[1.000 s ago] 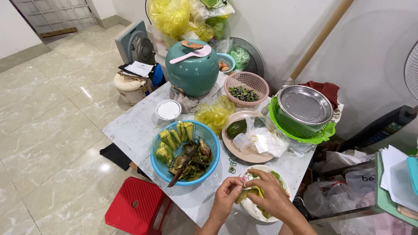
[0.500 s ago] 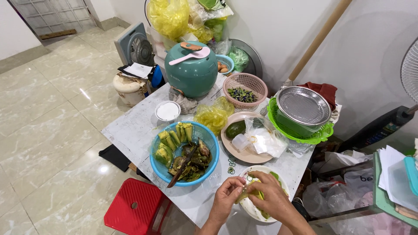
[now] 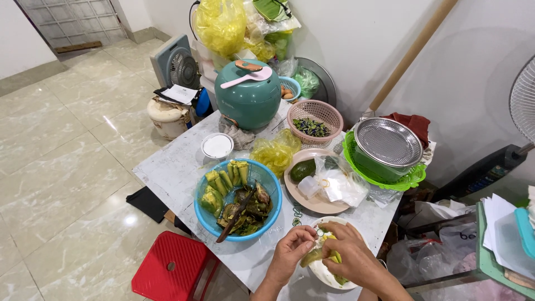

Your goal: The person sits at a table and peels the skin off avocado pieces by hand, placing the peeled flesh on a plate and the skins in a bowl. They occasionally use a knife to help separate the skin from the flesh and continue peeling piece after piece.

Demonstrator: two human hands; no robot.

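Both hands working an avocado piece over a white bowl

The left hand [image 3: 291,253] and right hand [image 3: 350,255] both pinch a yellow-green avocado piece [image 3: 315,256] above the white bowl [image 3: 325,272] at the worktop [image 3: 167,170] edge, probably so scraps fall in; the blue basin [image 3: 207,220] of peels sits just beside

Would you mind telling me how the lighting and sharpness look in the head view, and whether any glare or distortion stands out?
Head view: even, soft indoor light with faint shadows; bright glare patches on the glossy floor tiles; the table and blue basin are sharp; the left hand and right hand are slightly soft; wide-angle lens bends the wooden pole and walls at the edges.
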